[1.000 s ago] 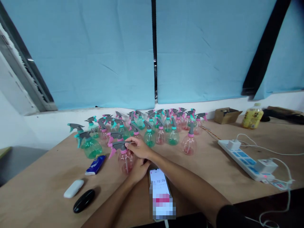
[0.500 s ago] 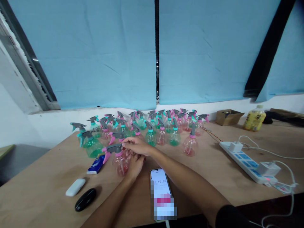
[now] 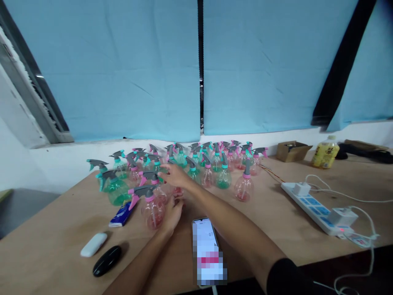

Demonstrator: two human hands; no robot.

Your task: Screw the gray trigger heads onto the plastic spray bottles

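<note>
My left hand (image 3: 173, 212) is right beside the front pink spray bottle (image 3: 153, 215), its fingers loosely bent and apart, not wrapped round it. That bottle stands upright, its grey trigger head pointing left. My right hand (image 3: 175, 176) reaches over the left one, fingers spread near the grey head of a second pink spray bottle (image 3: 151, 177) just behind. Whether the fingertips touch that head I cannot tell. A green spray bottle (image 3: 117, 190) stands to the left. Behind both hands are several more pink and green spray bottles, partly hidden by my right hand.
A phone (image 3: 206, 250) lies in front of me. At left are a blue packet (image 3: 121, 215), a white case (image 3: 93, 244) and a black case (image 3: 107, 261). A power strip (image 3: 319, 211) with chargers, a cardboard box (image 3: 293, 151) and a yellow drink bottle (image 3: 325, 153) are at right.
My right hand has moved back and up from the front pink spray bottle's head to the one behind. My left hand's fingers, earlier behind that bottle, now show beside it.
</note>
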